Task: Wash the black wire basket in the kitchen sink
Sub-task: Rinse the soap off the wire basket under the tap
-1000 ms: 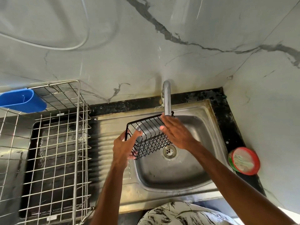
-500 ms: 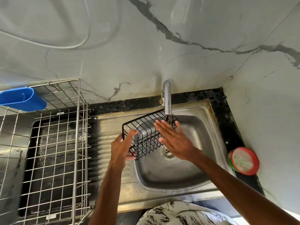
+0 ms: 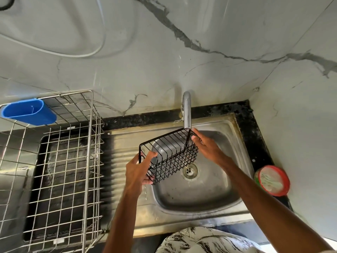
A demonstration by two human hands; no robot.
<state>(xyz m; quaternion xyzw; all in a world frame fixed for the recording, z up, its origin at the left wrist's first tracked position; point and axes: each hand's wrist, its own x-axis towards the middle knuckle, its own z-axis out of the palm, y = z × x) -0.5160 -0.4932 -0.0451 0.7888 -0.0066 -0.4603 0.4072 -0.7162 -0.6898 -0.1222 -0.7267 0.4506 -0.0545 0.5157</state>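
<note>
The black wire basket (image 3: pixel 169 154) hangs tilted over the steel sink (image 3: pixel 215 190), its far corner just under the chrome tap (image 3: pixel 187 110). My left hand (image 3: pixel 139 168) grips the basket's near left end, thumb over the rim and fingers underneath. My right hand (image 3: pixel 207 147) lies against the basket's right end near the spout, fingers fairly straight on the wires. Water drips below my left hand.
A large steel wire dish rack (image 3: pixel 60 170) stands on the drainboard at the left, with a blue plastic holder (image 3: pixel 29 111) hooked on its back rim. A red-rimmed round tub (image 3: pixel 273 179) sits on the black counter at the right. Marble walls close the corner.
The basket has turned so its open side faces up more, and it has lifted toward the tap. My right hand slid from over the basket to its right end.
</note>
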